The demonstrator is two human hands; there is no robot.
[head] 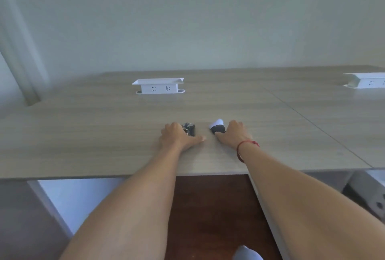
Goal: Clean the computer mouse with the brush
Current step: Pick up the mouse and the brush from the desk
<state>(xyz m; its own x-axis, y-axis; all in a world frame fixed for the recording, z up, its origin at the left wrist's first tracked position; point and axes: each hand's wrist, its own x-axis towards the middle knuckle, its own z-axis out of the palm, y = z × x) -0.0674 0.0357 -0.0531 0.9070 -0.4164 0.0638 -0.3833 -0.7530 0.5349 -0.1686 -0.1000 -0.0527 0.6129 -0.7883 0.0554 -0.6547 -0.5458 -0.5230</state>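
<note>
Mouse, dark, lies on the desk under the fingers of the left hand, whose grip I cannot tell, while the right hand closes around the brush.

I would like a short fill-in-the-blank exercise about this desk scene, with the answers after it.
1. The left hand rests beside the small dark black object on the light wooden ____.
2. The red string bracelet is on the ____ wrist.
3. The white socket box shows ____ outlets.

Answers: desk; right; two
</note>
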